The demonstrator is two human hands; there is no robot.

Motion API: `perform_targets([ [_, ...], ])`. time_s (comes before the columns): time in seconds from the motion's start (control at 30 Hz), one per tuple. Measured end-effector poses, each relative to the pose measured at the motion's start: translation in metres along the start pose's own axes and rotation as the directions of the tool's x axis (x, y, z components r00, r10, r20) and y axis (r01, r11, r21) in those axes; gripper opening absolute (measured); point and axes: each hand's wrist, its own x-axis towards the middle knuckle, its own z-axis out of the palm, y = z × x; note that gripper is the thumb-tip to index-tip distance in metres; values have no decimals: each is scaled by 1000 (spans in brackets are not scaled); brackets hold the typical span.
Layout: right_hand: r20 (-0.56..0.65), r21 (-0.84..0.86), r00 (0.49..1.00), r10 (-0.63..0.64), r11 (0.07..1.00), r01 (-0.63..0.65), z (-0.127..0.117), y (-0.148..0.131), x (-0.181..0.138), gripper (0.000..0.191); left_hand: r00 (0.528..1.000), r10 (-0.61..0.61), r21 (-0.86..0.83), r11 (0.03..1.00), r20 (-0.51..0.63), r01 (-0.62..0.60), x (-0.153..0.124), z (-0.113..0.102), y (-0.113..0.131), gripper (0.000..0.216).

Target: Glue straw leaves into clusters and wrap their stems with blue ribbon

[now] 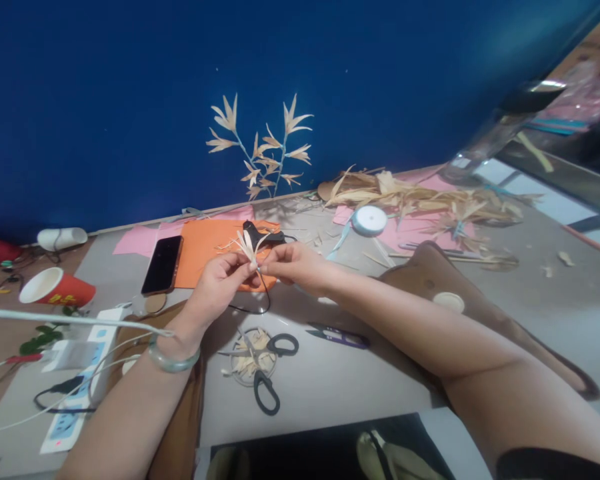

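A small pale flower of dried husk strips [250,245] points upward between my two hands. My left hand [224,280] is closed, its thumb and fingers pinching the flower's base from the left. My right hand [298,268] pinches at the same base from the right, where a tiny bluish bit shows between the fingertips. Just behind the hands lies a black glue gun [260,235] on an orange sheet [195,257]. Open black-handled scissors [266,350] rest across a small round dish of husk scraps, nearer to me.
Branches of finished husk flowers [279,157] stand against the blue wall. A ribbon spool [370,220] and dried husks [410,193] lie back right. Thread snips [339,335] are near my right forearm. Leftward are a phone [163,265], power strip [83,387], cables and a tipped paper cup [60,288].
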Motion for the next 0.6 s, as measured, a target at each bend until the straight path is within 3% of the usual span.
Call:
perform_targets([
  [0.3, -61, -82, 997, -39, 996, 34, 4, -4, -4, 22, 997, 51, -26, 998, -66, -52, -3, 7, -4, 22],
  [0.6, -90, -150, 957, -276, 954, 261, 12, 6, -8, 16, 976, 125, 1, 992, -180, -127, -5, 14, -1, 25],
])
